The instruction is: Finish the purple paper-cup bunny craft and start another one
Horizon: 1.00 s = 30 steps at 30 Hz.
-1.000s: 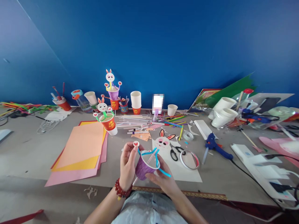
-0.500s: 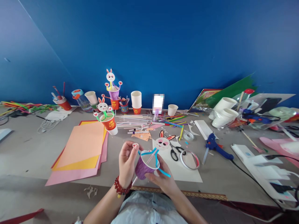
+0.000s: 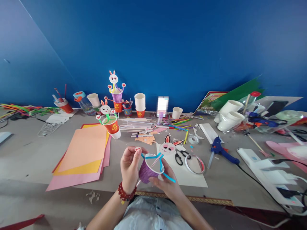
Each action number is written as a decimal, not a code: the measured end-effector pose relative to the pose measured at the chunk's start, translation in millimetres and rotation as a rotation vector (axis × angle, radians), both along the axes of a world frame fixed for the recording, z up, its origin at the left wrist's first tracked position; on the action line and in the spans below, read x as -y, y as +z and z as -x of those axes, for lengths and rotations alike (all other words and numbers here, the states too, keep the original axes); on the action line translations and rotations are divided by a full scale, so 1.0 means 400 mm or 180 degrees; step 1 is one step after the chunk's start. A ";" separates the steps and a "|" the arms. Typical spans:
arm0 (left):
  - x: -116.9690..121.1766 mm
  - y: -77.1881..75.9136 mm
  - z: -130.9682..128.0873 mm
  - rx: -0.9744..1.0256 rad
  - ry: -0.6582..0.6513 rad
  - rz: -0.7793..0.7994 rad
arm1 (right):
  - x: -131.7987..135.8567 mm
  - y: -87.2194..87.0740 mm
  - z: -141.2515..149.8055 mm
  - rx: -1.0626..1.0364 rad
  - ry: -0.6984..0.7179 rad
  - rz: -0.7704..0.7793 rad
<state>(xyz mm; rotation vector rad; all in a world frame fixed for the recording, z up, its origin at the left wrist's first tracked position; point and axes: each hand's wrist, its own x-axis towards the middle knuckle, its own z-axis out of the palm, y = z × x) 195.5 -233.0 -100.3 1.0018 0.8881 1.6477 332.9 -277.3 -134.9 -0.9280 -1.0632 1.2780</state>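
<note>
My right hand (image 3: 169,183) is wrapped around a purple-coloured paper cup (image 3: 146,172), tilted just above the table's front edge. A paper rabbit head (image 3: 167,148) stands over the cup's rim on a pale stick that runs through the cup. Bright blue strips (image 3: 169,177) pass through the cup and stick out on both sides. At the left strip's end, my left hand (image 3: 129,163) pinches a small white paper disc (image 3: 137,149) with a red heart between thumb and fingers. Behind the cup, black-handled scissors (image 3: 179,158) lie beside a tape roll (image 3: 194,164).
Coloured paper sheets (image 3: 81,150) lie at left. Finished-looking rabbit cups (image 3: 110,124) stand behind them. A blue glue gun (image 3: 222,152) and a white power strip (image 3: 268,179) with cords sit at right. Straws (image 3: 137,124) and paper scraps are scattered toward the wall.
The rabbit head has tilted slightly to the right and dipped a little, and the cup has shifted slightly. Both hands keep the same hold.
</note>
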 end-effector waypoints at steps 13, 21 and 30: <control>0.003 0.000 -0.005 0.0056 0.0038 0.0031 | 0.004 -0.009 -0.001 0.0034 -0.0025 0.0086; 0.005 -0.003 -0.007 0.0051 -0.0186 0.0178 | 0.007 -0.003 0.000 0.0016 -0.0007 0.0079; -0.002 0.000 -0.001 0.0161 -0.0021 0.0229 | 0.004 -0.005 -0.005 0.0107 -0.0007 0.0107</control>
